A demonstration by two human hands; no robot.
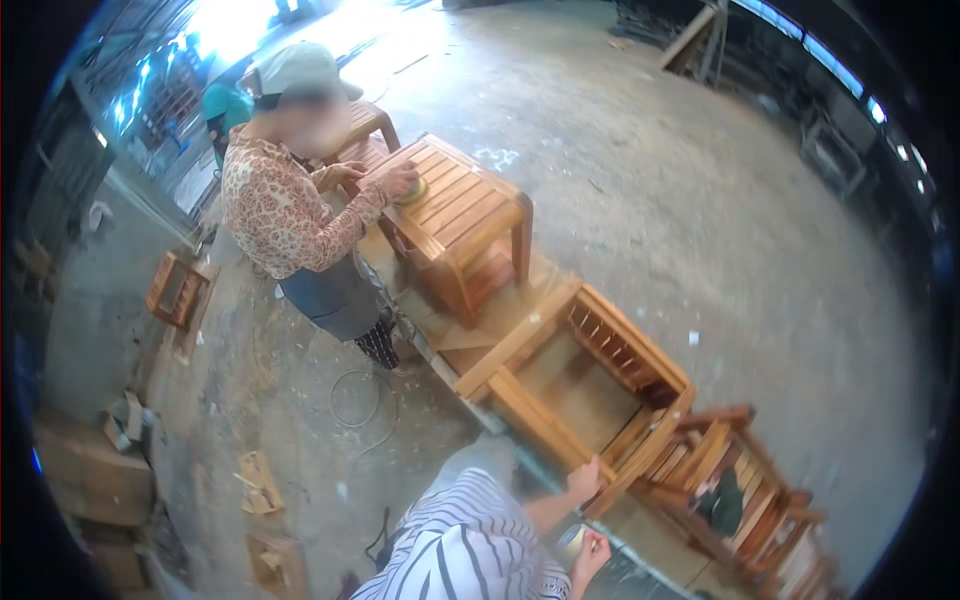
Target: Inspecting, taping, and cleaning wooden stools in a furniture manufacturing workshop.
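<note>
An open wooden furniture frame [520,405] with a slatted inner side rests on the long bench, right in front of me. At its near corner, my left hand [583,482] is closed on the wood. My right hand [592,556] is lower, close to my striped shirt and beside the bench edge. Its fingers grip a round, pale yellowish pad [571,541]; blur hides the pad's details. The pad appears apart from the frame. Farther up the bench stands a slatted wooden stool [455,200], where a co-worker's hand presses a round, yellow-edged sander [412,190] to the top.
A co-worker [290,200] in a patterned shirt and cap stands at the far left of the bench. More wooden furniture [735,490] with a dark cloth [722,503] is to the right. A thin hose [362,400] curls on the floor, and cardboard boxes [95,470] stand at left.
</note>
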